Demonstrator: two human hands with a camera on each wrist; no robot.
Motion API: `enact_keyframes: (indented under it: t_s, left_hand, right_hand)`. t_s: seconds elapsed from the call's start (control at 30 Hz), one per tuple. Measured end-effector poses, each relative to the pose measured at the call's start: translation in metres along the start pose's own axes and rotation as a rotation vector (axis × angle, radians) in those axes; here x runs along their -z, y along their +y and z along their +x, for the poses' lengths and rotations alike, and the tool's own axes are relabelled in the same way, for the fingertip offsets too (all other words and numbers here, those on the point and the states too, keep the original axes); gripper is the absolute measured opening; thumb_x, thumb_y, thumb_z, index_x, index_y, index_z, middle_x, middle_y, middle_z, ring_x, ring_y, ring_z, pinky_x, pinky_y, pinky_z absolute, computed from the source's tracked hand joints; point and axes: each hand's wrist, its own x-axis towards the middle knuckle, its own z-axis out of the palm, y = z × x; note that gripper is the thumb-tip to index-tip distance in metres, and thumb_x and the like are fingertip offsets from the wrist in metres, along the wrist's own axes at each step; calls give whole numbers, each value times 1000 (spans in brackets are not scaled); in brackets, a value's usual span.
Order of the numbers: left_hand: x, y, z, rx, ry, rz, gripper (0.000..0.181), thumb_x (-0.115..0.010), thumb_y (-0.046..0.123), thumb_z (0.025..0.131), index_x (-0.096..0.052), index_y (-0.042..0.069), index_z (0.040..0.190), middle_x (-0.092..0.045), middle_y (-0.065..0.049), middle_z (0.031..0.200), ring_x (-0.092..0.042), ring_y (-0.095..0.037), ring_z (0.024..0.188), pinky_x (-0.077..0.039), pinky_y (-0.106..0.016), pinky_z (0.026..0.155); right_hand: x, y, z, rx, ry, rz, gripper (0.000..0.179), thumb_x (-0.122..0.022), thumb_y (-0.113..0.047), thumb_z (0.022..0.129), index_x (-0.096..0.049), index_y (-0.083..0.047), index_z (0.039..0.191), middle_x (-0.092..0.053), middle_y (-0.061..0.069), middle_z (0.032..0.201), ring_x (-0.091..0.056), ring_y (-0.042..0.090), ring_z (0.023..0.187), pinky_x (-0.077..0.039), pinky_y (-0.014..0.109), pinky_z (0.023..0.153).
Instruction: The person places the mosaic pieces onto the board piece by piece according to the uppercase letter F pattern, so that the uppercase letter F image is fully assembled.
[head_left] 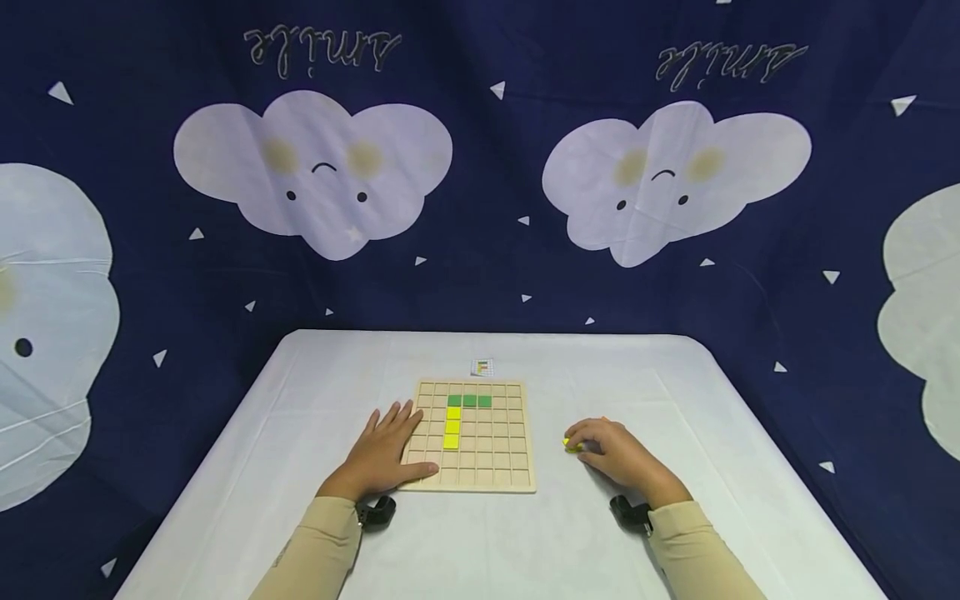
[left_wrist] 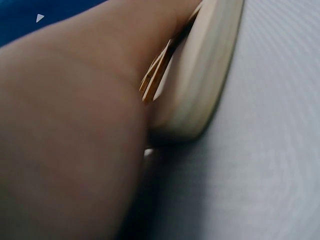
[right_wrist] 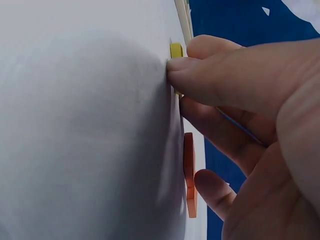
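Observation:
My left hand (head_left: 386, 450) lies with fingers spread over the left edge of a wooden grid board (head_left: 495, 481). In the left wrist view its thumb side rests along the board's thick rounded edge (left_wrist: 200, 95). On the board are a row of green tiles (head_left: 469, 401) and, below its left end, a column of yellow tiles (head_left: 452, 427). To the right of the board, my right hand (head_left: 618, 450) pinches a yellow tile (right_wrist: 176, 50) between thumb and fingers, close over the table. Orange tiles (right_wrist: 189, 160) lie by its lower fingers, mostly hidden in the head view.
A small printed card (head_left: 482, 367) with a coloured grid pattern lies just behind the board. Everything stands on a white-covered table (head_left: 360, 358). A dark blue curtain (head_left: 487, 292) with clouds hangs around the table's back and sides.

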Motion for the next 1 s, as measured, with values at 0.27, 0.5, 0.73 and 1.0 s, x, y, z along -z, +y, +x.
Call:
enact_keyframes:
  t_s: [0.27, 0.5, 0.73, 1.0]
  left_hand:
    - [0, 1, -2, -1, 1, 3, 110, -62, 81, 85, -39, 6, 163, -23, -16, 171, -13, -36, 158, -3, -59, 125]
    - [-3, -1, 0, 3, 4, 4, 111, -61, 82, 85, -39, 7, 164, -22, -16, 171, -13, -35, 158, -2, -59, 125]
    - [-3, -1, 1, 6, 1, 6, 111, -61, 83, 85, -38, 7, 164, -22, -16, 171, -12, -35, 158, -2, -58, 125]
    - [-3, -2, 2, 12, -2, 17, 111, -61, 82, 85, -37, 8, 164, -21, -15, 172, -11, -35, 159, -1, -58, 125]
  right_hand:
    - [-3, -1, 1, 63, 66, -42, 25, -81, 9, 86, -79, -12, 99, -73, 0, 110, -68, 27, 106, -52, 54, 96]
    - [-6, -2, 2, 80, 89, -65, 24, -80, 10, 86, -77, -12, 95, -72, -2, 104, -68, 24, 101, -52, 53, 92]
    - [-7, -3, 4, 46, 87, -56, 22, -80, 7, 89, -78, -13, 96, -70, -3, 106, -68, 23, 102, -54, 53, 93]
    - [-10, -8, 10, 23, 89, -44, 20, -79, 5, 90, -79, -14, 98, -69, -5, 108, -67, 21, 105, -48, 56, 97]
